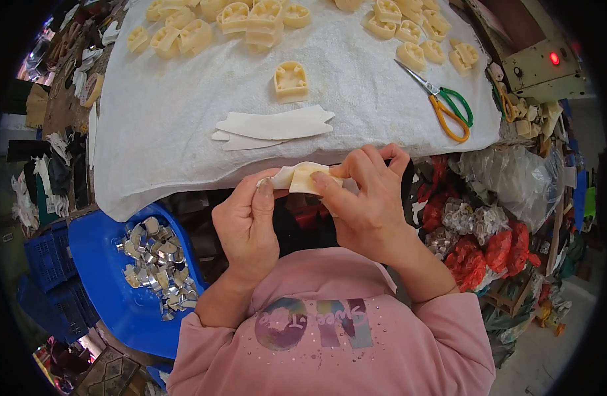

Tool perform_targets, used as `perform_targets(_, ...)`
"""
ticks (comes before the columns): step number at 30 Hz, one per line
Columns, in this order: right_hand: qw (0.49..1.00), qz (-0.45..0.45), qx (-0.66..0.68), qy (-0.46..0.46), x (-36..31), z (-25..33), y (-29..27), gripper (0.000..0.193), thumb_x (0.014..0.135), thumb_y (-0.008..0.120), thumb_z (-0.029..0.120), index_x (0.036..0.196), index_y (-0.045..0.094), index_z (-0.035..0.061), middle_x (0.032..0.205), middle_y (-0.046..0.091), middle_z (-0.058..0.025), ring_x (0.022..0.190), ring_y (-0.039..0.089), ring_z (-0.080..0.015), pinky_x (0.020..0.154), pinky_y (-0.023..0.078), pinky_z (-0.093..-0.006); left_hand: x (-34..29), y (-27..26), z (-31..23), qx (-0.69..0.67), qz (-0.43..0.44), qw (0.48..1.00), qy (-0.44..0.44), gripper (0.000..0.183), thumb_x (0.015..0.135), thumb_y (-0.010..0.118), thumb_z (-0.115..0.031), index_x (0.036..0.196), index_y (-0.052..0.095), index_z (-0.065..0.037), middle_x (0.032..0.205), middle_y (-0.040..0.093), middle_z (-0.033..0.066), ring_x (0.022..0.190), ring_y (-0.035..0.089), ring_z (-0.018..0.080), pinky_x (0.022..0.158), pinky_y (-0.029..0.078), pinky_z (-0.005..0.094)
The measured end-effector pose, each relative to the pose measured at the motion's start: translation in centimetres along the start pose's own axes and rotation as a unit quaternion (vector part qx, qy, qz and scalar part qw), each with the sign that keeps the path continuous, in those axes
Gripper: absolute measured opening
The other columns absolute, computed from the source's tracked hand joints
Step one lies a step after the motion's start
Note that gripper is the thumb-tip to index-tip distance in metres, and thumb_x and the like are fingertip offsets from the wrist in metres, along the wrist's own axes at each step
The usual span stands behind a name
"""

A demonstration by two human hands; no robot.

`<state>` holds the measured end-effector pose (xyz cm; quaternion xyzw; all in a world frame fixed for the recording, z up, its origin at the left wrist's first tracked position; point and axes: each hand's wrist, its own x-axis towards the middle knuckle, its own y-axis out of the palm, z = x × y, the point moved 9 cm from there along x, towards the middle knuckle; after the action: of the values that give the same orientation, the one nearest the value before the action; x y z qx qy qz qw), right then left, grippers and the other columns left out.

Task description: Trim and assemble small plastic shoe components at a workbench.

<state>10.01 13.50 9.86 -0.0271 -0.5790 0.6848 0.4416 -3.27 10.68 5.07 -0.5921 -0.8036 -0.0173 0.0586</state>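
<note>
In front of my chest, both hands work on a cream plastic shoe heel [305, 182] with a white strip of covering material [283, 177] against it. My left hand [249, 218] pinches the strip's left end between thumb and fingers. My right hand [369, 198] grips the heel, its thumb pressed on the near face. Just beyond my hands, a few curved white strips [274, 124] lie stacked on the cloth-covered table [204, 99]. A single cream heel [291, 83] stands behind them, its hollow ribbed side showing.
Several more cream heels [264, 23] cluster at the table's far side. Scissors [442, 105] with orange and green handles lie at the right. A blue plastic basin [108, 264] at my left holds shiny silver pieces [155, 261]. Clear and red plastic bags [501, 247] crowd the lower right.
</note>
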Motion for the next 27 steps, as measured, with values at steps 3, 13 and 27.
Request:
perform_targets(3,0.999,0.024,0.011,0.019,-0.1,-0.3,0.5,0.033,0.062,0.062,0.004,0.093,0.061,0.0153,0.073,0.042,-0.0035,0.072,0.047,-0.021,0.068,0.023,-0.039,-0.2,0.4,0.9,-0.001,-0.005,0.999,-0.034,0.031,0.097,0.046,-0.018,0.103,0.06,0.009,0.093,0.064,0.0126,0.082,0.062,0.0165,0.077,0.053,0.0287)
perform_targets(13,0.998,0.069,-0.007,0.004,-0.9,-0.5,1.7,0.029,0.061,0.063,0.004,0.087,0.054,0.0116,0.072,0.041,-0.0055,0.066,0.047,-0.0216,0.068,0.026,-0.0394,-0.1,2.1,0.0,0.153,0.057,0.985,0.049,0.025,0.095,0.046,-0.011,0.1,0.06,0.01,0.085,0.065,0.0136,0.077,0.063,0.0153,0.072,0.052,0.0268)
perform_targets(27,0.989,-0.021,0.142,0.022,-1.6,-3.2,0.9,0.045,0.06,0.066,-0.002,0.104,0.06,0.0094,0.076,0.049,-0.0028,0.072,0.049,-0.0181,0.072,0.026,-0.0373,0.7,1.8,1.5,-0.063,0.079,0.993,0.058,0.022,0.086,0.063,-0.01,0.107,0.065,-0.002,0.093,0.061,0.009,0.08,0.058,0.0122,0.071,0.049,0.0238)
